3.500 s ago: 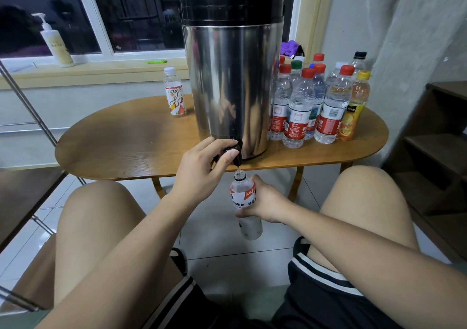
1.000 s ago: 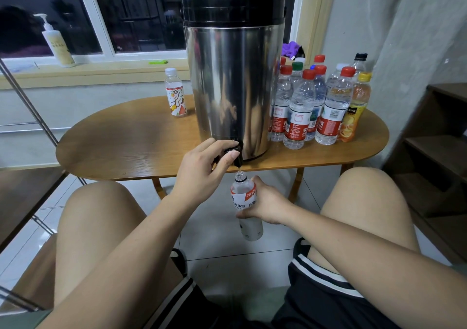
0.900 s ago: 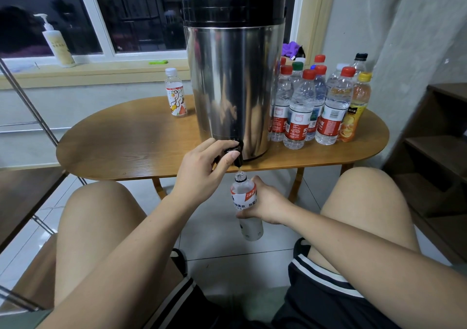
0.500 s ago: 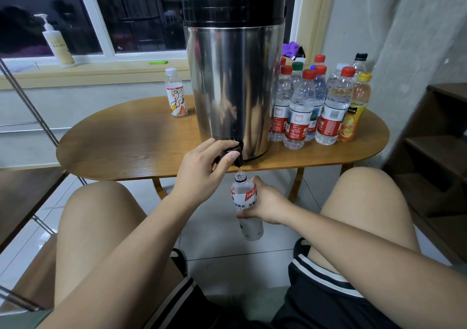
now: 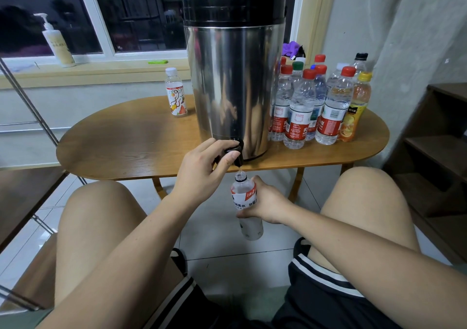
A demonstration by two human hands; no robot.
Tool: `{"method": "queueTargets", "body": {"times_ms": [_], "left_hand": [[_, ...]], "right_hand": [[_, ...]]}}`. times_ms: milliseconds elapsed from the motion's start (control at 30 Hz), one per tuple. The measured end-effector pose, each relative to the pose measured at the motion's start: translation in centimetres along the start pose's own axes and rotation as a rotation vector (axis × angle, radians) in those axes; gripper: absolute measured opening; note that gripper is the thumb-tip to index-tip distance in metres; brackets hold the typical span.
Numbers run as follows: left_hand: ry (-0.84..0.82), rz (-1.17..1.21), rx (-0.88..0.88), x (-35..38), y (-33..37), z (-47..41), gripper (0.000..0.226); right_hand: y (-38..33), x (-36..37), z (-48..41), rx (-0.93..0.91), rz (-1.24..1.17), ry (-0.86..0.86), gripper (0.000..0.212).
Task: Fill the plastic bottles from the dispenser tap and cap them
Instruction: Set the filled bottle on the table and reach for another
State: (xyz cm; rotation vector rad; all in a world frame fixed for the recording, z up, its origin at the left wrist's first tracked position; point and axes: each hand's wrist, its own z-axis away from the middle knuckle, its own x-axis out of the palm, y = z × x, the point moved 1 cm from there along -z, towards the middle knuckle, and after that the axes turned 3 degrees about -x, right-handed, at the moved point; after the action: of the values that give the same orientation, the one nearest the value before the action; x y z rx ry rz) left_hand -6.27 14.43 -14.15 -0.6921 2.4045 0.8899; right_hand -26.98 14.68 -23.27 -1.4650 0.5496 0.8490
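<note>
Nothing has visibly shifted since the earlier frames; both hands and the bottle keep the same pose.

Head camera view, looking down past two bare knees towards a low oval wooden table. A tall steel dispenser with a black lid stands on the table, near its front edge. The left hand grasps the black tap at the dispenser's base, fingers curled over the lever and thumb pressed beneath it. Directly below the spout, off the table's front edge and above the tiled floor, the right hand is wrapped around the middle of an uncapped clear plastic bottle with a red and white label. The bottle is held upright, its open mouth just under the spout. A thin trickle seems to run between spout and mouth; the fill level cannot be read.

To the right of the dispenser stands a tight cluster of capped water bottles, mostly with red caps, and an orange drink bottle with a yellow cap at its right edge. To the dispenser's left stands a small white-capped bottle on its own. Behind, a pump bottle sits on the windowsill before a dark window. Dark wooden shelves fill the right edge.
</note>
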Motion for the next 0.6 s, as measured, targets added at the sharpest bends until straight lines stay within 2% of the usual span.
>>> {"method": "queueTargets", "body": {"times_ms": [600], "left_hand": [[-0.008,0.002,-0.016,0.06,-0.04,-0.04,0.030]], "right_hand": [[0.26,0.17,-0.24,0.019,-0.016,-0.008,0.087]]}}
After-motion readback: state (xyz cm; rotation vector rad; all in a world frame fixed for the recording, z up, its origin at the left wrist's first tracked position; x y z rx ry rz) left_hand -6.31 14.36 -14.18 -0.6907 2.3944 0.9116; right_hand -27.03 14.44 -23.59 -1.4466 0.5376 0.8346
